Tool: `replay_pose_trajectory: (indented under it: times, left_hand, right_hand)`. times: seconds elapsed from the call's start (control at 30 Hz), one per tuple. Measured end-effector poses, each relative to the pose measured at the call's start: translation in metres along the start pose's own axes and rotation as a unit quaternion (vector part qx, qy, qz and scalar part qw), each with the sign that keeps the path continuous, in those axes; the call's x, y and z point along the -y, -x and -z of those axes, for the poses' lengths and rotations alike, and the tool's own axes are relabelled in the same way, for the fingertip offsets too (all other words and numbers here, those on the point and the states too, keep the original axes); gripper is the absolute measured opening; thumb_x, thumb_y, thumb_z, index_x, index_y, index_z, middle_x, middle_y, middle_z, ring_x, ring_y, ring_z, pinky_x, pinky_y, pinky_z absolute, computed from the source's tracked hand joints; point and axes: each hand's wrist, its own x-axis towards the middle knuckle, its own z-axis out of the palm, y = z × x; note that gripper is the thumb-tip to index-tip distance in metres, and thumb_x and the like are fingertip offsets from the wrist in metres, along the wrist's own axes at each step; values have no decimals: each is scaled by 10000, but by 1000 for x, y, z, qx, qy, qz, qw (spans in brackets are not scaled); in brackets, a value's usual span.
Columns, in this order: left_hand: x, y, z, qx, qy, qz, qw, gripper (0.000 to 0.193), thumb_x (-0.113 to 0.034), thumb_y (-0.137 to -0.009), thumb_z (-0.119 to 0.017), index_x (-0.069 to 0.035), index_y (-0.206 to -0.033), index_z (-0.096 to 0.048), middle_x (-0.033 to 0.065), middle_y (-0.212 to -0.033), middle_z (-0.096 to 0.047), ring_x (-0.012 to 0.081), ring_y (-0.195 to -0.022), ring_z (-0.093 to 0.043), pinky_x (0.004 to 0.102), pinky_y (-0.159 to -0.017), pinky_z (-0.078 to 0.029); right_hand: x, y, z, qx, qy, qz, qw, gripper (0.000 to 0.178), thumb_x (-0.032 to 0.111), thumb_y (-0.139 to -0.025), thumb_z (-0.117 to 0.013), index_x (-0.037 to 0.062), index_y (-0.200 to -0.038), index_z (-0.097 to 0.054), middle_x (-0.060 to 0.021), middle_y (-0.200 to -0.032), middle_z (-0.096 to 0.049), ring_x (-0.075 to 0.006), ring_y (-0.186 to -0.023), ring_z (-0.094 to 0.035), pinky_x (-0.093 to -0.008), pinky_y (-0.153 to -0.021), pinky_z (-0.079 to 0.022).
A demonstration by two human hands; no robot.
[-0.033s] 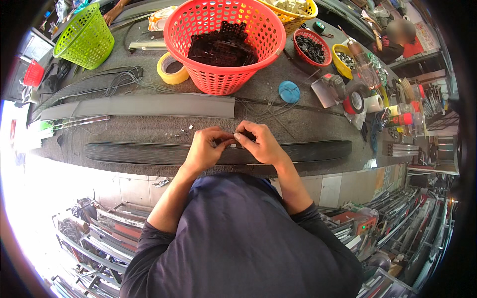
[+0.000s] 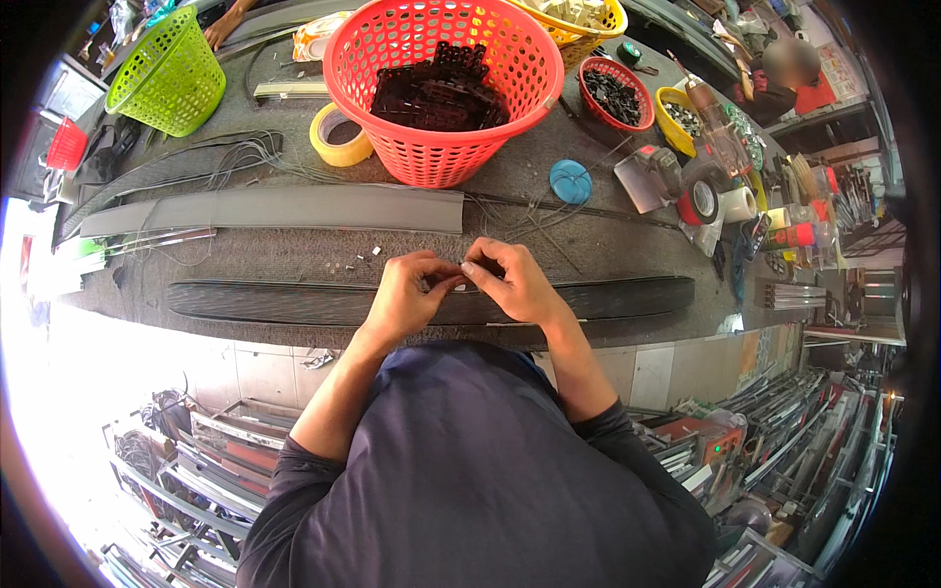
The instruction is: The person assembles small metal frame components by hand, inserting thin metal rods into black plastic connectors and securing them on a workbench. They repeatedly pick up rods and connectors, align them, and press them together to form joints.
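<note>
My left hand (image 2: 405,294) and my right hand (image 2: 517,285) meet fingertip to fingertip over a long, dark, folded strip bundle (image 2: 284,302) lying along the table's near edge. Both are closed in a pinch. Whatever lies between the fingers is too small and hidden to name. Just below the fingertips, a tiny white piece (image 2: 460,287) shows against the bundle. A few more white bits (image 2: 376,251) lie on the table behind my left hand. Farther back, a flat grey strip (image 2: 284,211) stretches to the left, with thin cords around it.
A red basket (image 2: 441,157) of dark plastic parts stands behind my hands, beside a yellow tape roll (image 2: 340,137). A green basket (image 2: 169,78) is far left. Small red (image 2: 616,93) and yellow (image 2: 678,120) baskets, a blue disc (image 2: 570,182) and tape rolls (image 2: 699,200) sit right.
</note>
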Motion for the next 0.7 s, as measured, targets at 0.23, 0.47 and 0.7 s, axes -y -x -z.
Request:
replay_pose_trajectory:
  times: [0.23,0.47,0.7]
  left_hand:
    - [12,-5,-2,-3,310,121,943,160,-128,-1072,-831,25,-1116,-814,31,-958,-803,85,-860,-711,281,-800,-586]
    - [11,-3,6,13,318,125,940,179,-154,-1063,-851,21,-1101,-838,26,-929,-804,80,-846,-705,265,-811,-566]
    - [4,-5,10,11,254,127,959,199,-162,-1045,-863,30,-1099,-858,55,-913,-832,93,-824,-736,276,-791,-590]
  right_hand:
    - [-18,-3,-11,-57,-134,-1,989,164,167,-1102,-782,12,-1150,-757,-29,-1002,-768,-99,-878,-698,-301,-785,-568]
    - [-29,-2,-13,-30,-124,29,991,162,115,-1060,-815,11,-1173,-762,-29,-1023,-774,-85,-919,-718,-284,-802,-578]
    - [-26,1,-16,-60,-161,6,985,126,88,-1027,-821,2,-1100,-764,-51,-979,-778,-98,-883,-729,-306,-761,-576]
